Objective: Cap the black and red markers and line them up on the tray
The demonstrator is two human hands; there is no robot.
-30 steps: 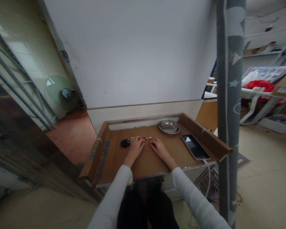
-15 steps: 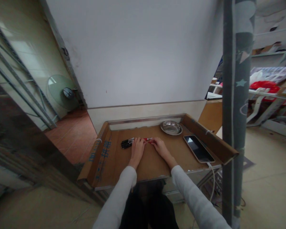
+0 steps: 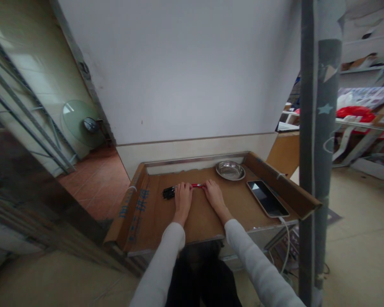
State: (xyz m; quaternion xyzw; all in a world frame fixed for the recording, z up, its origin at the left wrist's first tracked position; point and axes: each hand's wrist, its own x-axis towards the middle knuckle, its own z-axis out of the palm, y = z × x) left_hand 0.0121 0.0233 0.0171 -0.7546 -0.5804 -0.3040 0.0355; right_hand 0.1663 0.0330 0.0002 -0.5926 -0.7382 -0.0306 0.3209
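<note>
A slim red pen point(image 3: 196, 185) lies crosswise between my two hands, just above or on the cardboard. My left hand point(image 3: 183, 197) is closed around its left end, its fingers bent downward. At the pen's right end, the fingertips of my right hand point(image 3: 213, 195) pinch it. Several black pens point(image 3: 169, 192) lie bunched on the cardboard, sticking out to the left from behind my left hand, which hides their right ends. Whether the left hand also touches those black pens, I cannot tell.
The cardboard-lined table point(image 3: 160, 230) has raised edges at its sides. A round metal dish point(image 3: 230, 170) stands at the back right. A phone point(image 3: 267, 198) with a white cable point(image 3: 287, 245) lies on the right. A grey post point(image 3: 313, 170) rises beyond the right edge.
My hands have moved slightly apart, the left one a little leftward, so more of the red pen shows between them. The black pens are more covered by my left hand.
</note>
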